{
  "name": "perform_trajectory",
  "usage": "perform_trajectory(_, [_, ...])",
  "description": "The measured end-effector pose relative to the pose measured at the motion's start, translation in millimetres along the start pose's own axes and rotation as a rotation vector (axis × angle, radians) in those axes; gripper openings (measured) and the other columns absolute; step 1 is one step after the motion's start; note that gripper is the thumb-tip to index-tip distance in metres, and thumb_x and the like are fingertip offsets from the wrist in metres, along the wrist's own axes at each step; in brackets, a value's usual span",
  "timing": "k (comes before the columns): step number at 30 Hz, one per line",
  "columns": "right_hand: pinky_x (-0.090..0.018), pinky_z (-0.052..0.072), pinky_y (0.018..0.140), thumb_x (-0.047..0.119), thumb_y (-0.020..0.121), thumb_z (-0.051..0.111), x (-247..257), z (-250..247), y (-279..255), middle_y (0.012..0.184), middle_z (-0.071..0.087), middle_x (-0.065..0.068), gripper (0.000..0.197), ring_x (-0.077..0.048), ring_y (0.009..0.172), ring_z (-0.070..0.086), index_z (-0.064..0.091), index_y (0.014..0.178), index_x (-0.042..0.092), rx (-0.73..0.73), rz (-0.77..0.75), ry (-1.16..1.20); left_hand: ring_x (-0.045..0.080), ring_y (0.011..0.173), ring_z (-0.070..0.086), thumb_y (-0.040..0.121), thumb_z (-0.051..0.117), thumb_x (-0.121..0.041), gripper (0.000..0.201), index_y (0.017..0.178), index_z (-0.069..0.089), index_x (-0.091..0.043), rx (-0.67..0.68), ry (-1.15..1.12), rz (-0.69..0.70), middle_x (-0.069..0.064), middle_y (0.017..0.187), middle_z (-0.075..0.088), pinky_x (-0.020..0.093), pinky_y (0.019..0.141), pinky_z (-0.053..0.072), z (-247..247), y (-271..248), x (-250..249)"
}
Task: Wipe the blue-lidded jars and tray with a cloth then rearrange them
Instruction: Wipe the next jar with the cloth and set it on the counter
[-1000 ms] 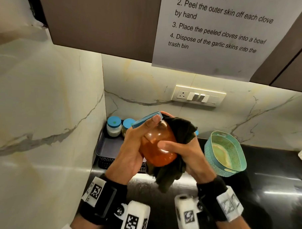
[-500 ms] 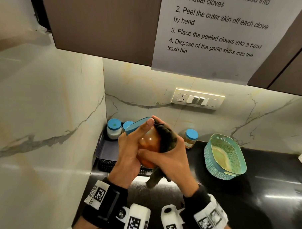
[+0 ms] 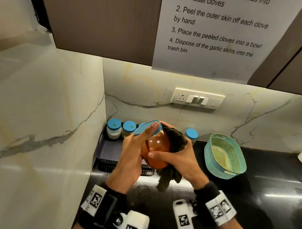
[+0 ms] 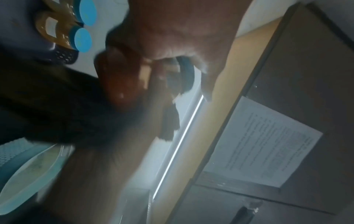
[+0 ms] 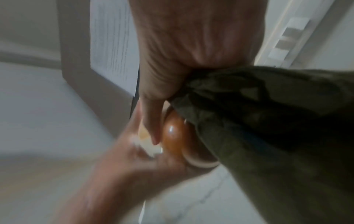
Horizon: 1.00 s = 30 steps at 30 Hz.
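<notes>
The left hand (image 3: 131, 158) holds an orange jar (image 3: 156, 149) in the air above the front edge of the dark tray (image 3: 108, 152), with the fingers curled round the jar and one fingertip lying on its blue lid (image 3: 147, 129). The jar is tilted, so the lid faces up and toward the left. The right hand (image 3: 177, 158) grips a dark cloth (image 3: 176, 141) and presses it against the right side of the jar; the thumb lies across the orange body, and a loose end of the cloth hangs down below the hand. In the right wrist view the cloth (image 5: 258, 121) covers most of the jar (image 5: 172, 134), and only a shiny orange part is seen between both hands. At the back of the tray, against the wall, stand two small jars with blue lids: one with white content (image 3: 113, 130) and one with brownish content (image 3: 128, 131). Another small blue-lidded jar (image 3: 191, 135) stands on the black counter (image 3: 247, 196), right of the tray and just behind the right hand. A teal basket (image 3: 214, 162) stands on the counter further right, well apart from the tray. A printed paper sheet (image 3: 219, 39) hangs on the cabinet above, and a switch plate (image 3: 197, 98) is on the marble wall.
</notes>
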State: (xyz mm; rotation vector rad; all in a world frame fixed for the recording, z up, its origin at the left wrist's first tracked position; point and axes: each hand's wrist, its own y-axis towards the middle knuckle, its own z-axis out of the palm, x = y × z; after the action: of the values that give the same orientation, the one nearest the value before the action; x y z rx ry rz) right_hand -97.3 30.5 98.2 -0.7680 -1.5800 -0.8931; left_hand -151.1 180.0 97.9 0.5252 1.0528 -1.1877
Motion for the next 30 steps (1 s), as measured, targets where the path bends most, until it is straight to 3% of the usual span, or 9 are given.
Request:
perform_trajectory(3, [-0.054,0.056,0.104,0.014,0.067,0.094,8.0,-14.3,4.4,0.133,0.071,-0.007,0.079,-0.030,0.128,0.066,0.063,0.139,0.022,0.156,0.090,0.148,0.025,0.101,0.076,0.035,0.096,-0.073,0.084,0.104,0.082,-0.027,0.166,0.090,0.076,0.007,0.107,0.080,0.043,0.091,0.059,-9.0,4.9,-6.5])
perform_trajectory(6, [-0.057,0.056,0.104,0.008,0.069,0.096,12.7,-4.1,1.7,0.130,0.073,-0.007,0.077,-0.030,0.126,0.067,0.064,0.138,0.021,0.099,0.065,0.202,0.027,0.097,0.076,0.031,0.099,-0.068,0.087,0.103,0.082,-0.022,0.108,0.001,0.094,0.009,0.103,0.080,0.047,0.093,0.058,-1.2,9.5,-3.1])
perform_trajectory(9, [-0.041,0.055,0.108,-0.001,0.071,0.092,13.4,24.0,-15.2,0.135,0.071,0.003,0.081,-0.016,0.130,0.065,0.060,0.142,0.019,-0.116,-0.197,0.047,0.037,0.106,0.072,0.038,0.102,-0.061,0.094,0.114,0.077,-0.011,0.052,-0.121,0.103,0.015,0.109,0.077,0.057,0.102,0.055,7.1,10.6,1.2])
perform_trajectory(13, [-0.053,0.045,0.118,0.023,0.082,0.083,-4.2,42.3,-24.6,0.155,0.056,-0.005,0.071,-0.025,0.150,0.047,0.056,0.147,0.010,-0.251,-0.627,-0.463,0.036,0.110,0.066,0.049,0.103,-0.054,0.092,0.120,0.070,-0.006,0.094,-0.276,0.076,0.018,0.113,0.069,0.056,0.107,0.051,4.8,5.4,0.9])
perform_trajectory(15, [-0.055,0.046,0.116,0.022,0.084,0.081,-3.7,32.7,-17.4,0.155,0.056,-0.006,0.069,-0.025,0.148,0.049,0.056,0.147,0.008,-0.175,-0.589,-0.368,0.034,0.106,0.071,0.049,0.102,-0.054,0.091,0.118,0.071,-0.004,0.052,-0.248,0.080,0.017,0.113,0.072,0.051,0.097,0.058,5.7,0.9,-1.7])
perform_trajectory(20, [-0.060,0.035,0.121,0.020,0.105,0.058,53.2,34.5,-9.9,0.153,0.056,-0.017,0.055,-0.025,0.143,0.053,0.046,0.152,-0.005,-0.012,-0.088,-0.063,0.017,0.112,0.070,0.067,0.085,-0.070,0.084,0.136,0.068,-0.026,-0.122,-0.182,0.059,-0.011,0.121,0.076,0.029,0.089,0.061,15.8,13.5,15.3])
perform_trajectory(25, [-0.058,0.025,0.127,0.026,0.098,0.056,2.6,41.2,-30.6,0.167,0.039,0.001,0.060,-0.019,0.160,0.026,0.045,0.156,0.016,-0.020,-0.519,-0.536,0.046,0.120,0.064,0.052,0.099,-0.061,0.117,0.136,0.058,0.009,-0.046,-0.287,0.056,0.029,0.131,0.063,0.063,0.113,0.047,-3.7,2.4,-4.1])
perform_trajectory(28, [-0.062,0.021,0.127,0.020,0.095,0.054,-2.2,40.7,-26.0,0.167,0.039,-0.001,0.060,-0.023,0.161,0.023,0.047,0.154,0.014,0.009,-0.620,-0.585,0.044,0.119,0.064,0.053,0.100,-0.060,0.118,0.137,0.055,0.011,-0.057,-0.298,0.041,0.026,0.132,0.064,0.068,0.115,0.043,1.5,-1.0,-2.1])
perform_trajectory(30, [-0.061,0.026,0.126,0.018,0.099,0.055,3.6,35.2,-14.8,0.165,0.044,0.003,0.055,-0.020,0.158,0.030,0.049,0.154,0.021,0.010,-0.500,-0.406,0.043,0.123,0.068,0.052,0.099,-0.061,0.107,0.134,0.065,0.000,-0.159,-0.258,0.073,0.022,0.132,0.070,0.065,0.109,0.050,4.9,-1.2,0.2])
